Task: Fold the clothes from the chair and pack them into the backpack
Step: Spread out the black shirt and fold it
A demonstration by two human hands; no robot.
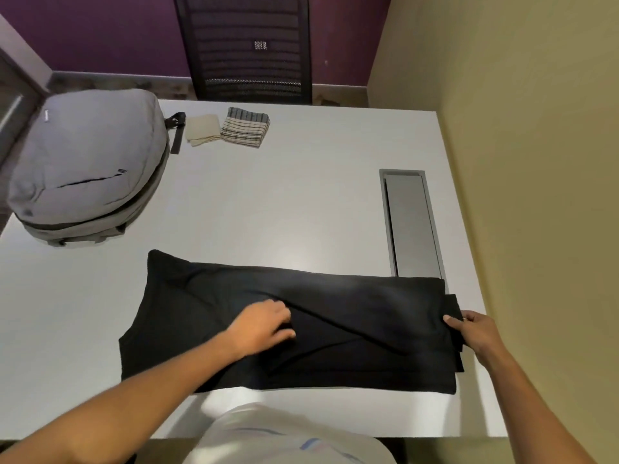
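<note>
the right hand (475,333) pinches the right end of the black shirt (335,313), thumb on top, fingers curled under the layered edge. the left hand (264,328) lies near the shirt's middle, its fingers bent over a fold ridge — whether they pinch it or only press, i cannot tell. the cloth looks soft, light and limp; it will likely sag and slide, so it is best taken at edges and corners, both hands together. it is plain black, spread in a long band on the white table (301,202) near the front edge. the grey backpack (87,162) sits far left, closed — two small folded cloths (231,128) just beside it.
</note>
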